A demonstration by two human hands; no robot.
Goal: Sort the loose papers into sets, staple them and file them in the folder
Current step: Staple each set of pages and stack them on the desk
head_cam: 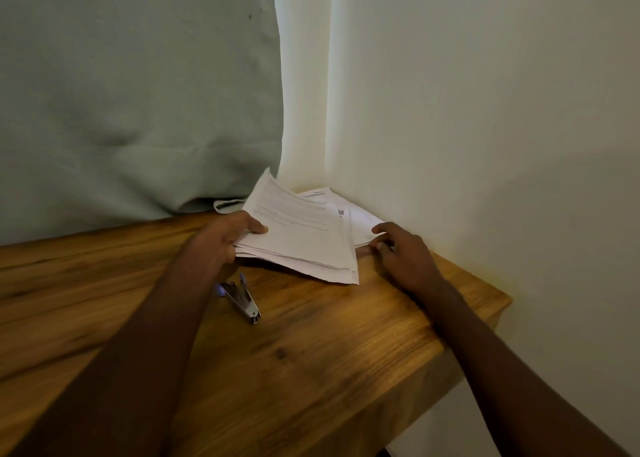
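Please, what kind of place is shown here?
Probably a room in a home, at a corner desk: a wooden table set against a plain wall, a curtain hanging behind it, with papers and a stapler on top.

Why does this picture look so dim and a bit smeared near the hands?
Head view: the room light is low, brightest at the wall corner; the left hand and stapler show motion blur; the print on the papers is too soft to read; the wide lens bends the table edges.
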